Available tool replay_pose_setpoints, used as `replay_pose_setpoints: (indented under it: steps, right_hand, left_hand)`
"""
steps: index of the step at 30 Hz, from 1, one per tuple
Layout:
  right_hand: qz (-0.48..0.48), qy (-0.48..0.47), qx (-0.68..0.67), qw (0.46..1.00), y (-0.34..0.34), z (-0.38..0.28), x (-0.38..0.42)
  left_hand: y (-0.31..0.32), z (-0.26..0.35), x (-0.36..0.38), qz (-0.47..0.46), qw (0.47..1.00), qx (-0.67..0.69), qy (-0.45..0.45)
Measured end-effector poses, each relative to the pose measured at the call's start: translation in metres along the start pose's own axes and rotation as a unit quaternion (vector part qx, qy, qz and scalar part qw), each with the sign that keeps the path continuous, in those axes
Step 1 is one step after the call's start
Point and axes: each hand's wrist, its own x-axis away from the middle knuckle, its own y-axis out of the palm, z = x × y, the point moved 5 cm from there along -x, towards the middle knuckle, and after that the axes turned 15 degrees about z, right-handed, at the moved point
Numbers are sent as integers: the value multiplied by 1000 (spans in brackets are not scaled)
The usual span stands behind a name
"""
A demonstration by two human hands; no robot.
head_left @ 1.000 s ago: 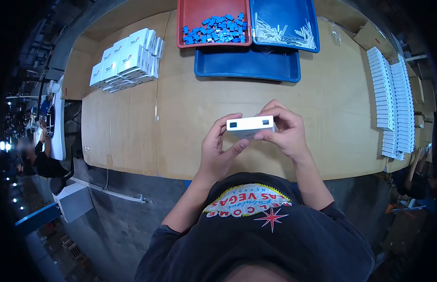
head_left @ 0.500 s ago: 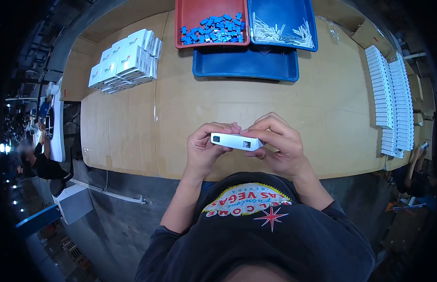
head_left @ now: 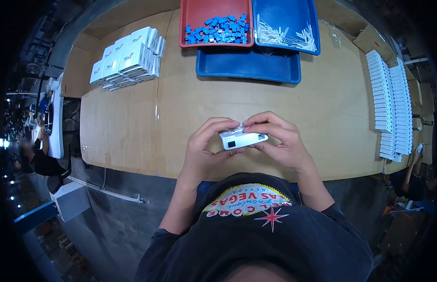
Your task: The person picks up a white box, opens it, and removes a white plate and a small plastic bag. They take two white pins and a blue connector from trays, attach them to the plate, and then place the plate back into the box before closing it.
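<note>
Between my two hands, close in front of my shirt, is a small white plastic casing [head_left: 246, 140] with a dark square port on the side facing me. My left hand [head_left: 206, 140] grips its left end, thumb below and fingers over the top. On the other end my right hand [head_left: 279, 138] is closed, its thumb underneath and fingertips on the upper face. The fingertips of both hands nearly meet on top. My right fingers partly cover a second square opening near the right end.
A red tray [head_left: 182, 28] with blue connector-like pieces and a blue tray [head_left: 317, 28] with thin white sticks sit above another blue tray [head_left: 249, 75]. White boxes [head_left: 119, 58] are stacked left; rows of white pieces [head_left: 390, 103] stand right. People [head_left: 42, 160] are at both sides.
The casing has tilted and turned in my hands, so its left port sits further right and more of its upper face shows. My right fingers now cover more of the right opening.
</note>
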Motion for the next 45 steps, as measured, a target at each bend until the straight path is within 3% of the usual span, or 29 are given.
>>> replay_pose_setpoints:
  steps: [9,12,15,18,21,24,30,39,42,45]
  right_hand:
    - [27,-28,-6,999,2,13,11]
    - [29,16,-13,999,4,25,12]
    - [82,113,-103,985,9,41,16]
    - [148,187,-295,925,11,51,23]
    - [94,167,-241,951,9,49,20]
    - [39,82,-72,993,8,36,12]
    - [34,73,-13,997,10,48,19]
    - [42,131,-2,990,12,74,27]
    - [70,94,-13,993,10,49,19]
    - [97,132,-182,970,13,37,19]
  left_hand:
    - [-2,-7,5,-14,999,-33,20]
    - [0,-15,2,-44,997,-58,3]
    - [1,-20,-3,25,999,-8,-46]
    - [-6,-45,4,39,976,156,-143]
    - [-5,-43,3,18,959,234,-159]
    - [1,-37,3,0,978,164,-127]
    - [6,-38,5,-16,997,25,-77]
    - [14,-59,7,-46,993,-19,-104]
    - [13,-49,2,47,994,54,-85]
    - [4,-62,5,33,963,205,-173]
